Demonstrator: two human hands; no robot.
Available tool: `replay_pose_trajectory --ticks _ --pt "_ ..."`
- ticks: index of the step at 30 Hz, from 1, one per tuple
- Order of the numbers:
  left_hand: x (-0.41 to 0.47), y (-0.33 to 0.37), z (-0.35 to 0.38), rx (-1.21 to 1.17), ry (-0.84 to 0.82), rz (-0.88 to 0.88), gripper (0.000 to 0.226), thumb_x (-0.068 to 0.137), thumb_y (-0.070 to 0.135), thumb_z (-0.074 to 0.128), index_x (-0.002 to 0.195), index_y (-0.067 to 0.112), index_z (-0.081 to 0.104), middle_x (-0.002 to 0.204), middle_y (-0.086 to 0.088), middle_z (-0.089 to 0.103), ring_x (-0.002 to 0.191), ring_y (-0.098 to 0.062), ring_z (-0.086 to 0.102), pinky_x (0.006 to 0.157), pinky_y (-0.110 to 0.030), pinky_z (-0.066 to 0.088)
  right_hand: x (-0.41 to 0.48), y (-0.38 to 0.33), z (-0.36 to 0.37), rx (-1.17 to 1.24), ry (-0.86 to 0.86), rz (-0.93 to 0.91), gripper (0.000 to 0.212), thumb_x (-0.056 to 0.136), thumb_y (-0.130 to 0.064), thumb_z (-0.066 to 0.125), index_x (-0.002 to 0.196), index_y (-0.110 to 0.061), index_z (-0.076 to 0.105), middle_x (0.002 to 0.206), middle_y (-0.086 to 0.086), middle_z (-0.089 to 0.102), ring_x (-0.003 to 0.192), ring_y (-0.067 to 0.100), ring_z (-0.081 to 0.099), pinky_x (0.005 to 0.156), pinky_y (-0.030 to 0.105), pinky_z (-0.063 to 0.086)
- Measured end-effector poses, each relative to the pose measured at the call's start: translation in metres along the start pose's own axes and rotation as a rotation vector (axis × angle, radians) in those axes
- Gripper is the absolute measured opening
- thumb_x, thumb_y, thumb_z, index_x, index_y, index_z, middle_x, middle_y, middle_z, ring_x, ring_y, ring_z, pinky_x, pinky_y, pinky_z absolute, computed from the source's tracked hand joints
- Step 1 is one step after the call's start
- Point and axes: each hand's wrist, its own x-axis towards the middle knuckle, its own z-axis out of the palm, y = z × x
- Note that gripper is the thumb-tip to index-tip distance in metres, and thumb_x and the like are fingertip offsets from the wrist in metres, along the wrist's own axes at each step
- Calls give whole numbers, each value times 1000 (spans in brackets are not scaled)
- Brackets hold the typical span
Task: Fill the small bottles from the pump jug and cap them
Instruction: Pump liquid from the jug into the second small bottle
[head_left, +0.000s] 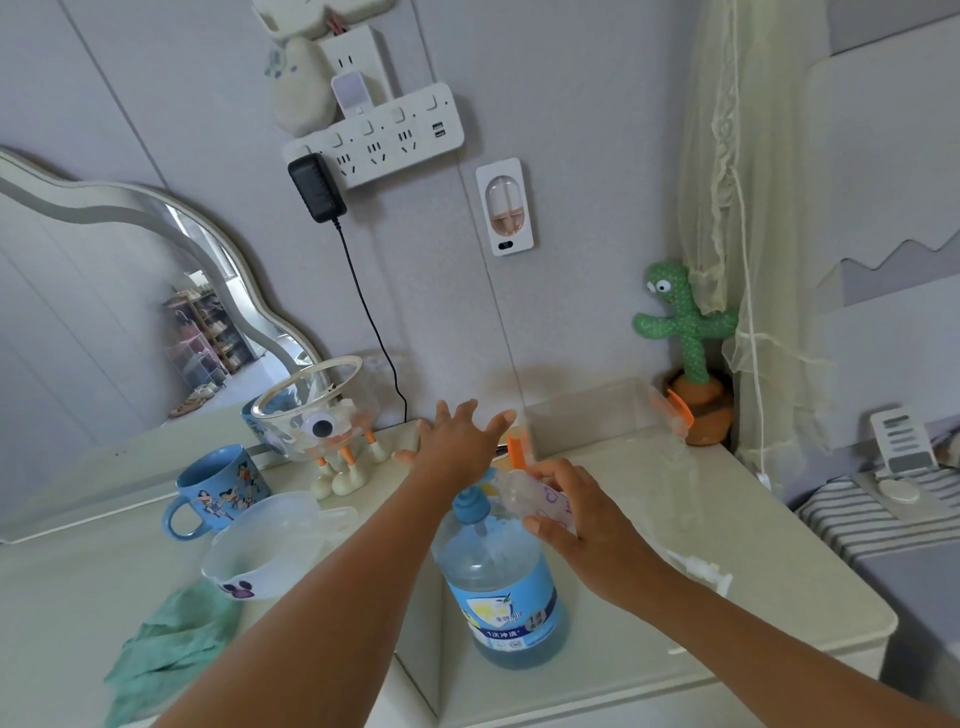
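The pump jug (500, 592), clear with blue liquid and a blue label, stands at the table's front centre; its blue pump head (470, 506) points right. My right hand (576, 512) grips a small clear bottle (535, 501) with purple print, tilted, its mouth near the pump spout. My left hand (454, 441) stretches over the table behind the jug, fingers spread, holding nothing. Just past its fingertips an orange piece (517, 449) stands in front of a clear box (592, 415); its lower part is hidden.
A blue cartoon mug (221, 488), a white bowl (260, 551) and a teal cloth (166, 649) lie at left. A glass bowl toy on legs (322, 415) stands by the mirror. A cactus toy (685, 343) sits back right. White caps (701, 569) lie near the right edge.
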Motion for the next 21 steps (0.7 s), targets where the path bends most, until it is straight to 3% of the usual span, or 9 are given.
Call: replay_pose_trajectory --ticks 7,10,14,18,21 --pt "6 -2 13 249 -24 58 60 98 62 22 154 39 20 166 0 2 151 -36 -4 112 -73 3 1 12 6 28 -8 4 41 90 -36 58 117 -50 31 121 -8 46 106 1 50 79 9 43" --pt "3 0 13 108 11 22 67 95 69 25 153 35 23 165 2 7 152 -31 0 114 -71 1 -1 10 4 39 -12 9 41 89 -37 58 115 -54 30 119 -10 46 104 -4 49 76 5 42" --pt "0 -3 6 -140 33 5 70 95 65 36 151 24 31 161 -6 22 149 -31 18 117 -60 17 -2 2 5 82 -27 28 37 91 -34 58 118 -45 35 122 -6 48 106 1 51 76 4 43" --pt "-6 0 -1 -195 128 36 71 96 65 31 150 19 34 159 -6 28 146 -31 27 116 -59 21 -4 -5 2 132 -21 43 40 91 -31 58 126 -32 40 122 -5 50 104 0 51 73 1 41" --pt "-9 1 -3 -267 158 49 71 96 66 28 147 18 40 154 -6 39 142 -30 35 115 -59 23 -7 -9 -1 190 -43 68 40 92 -31 58 127 -31 39 121 -5 50 101 4 53 66 8 45"
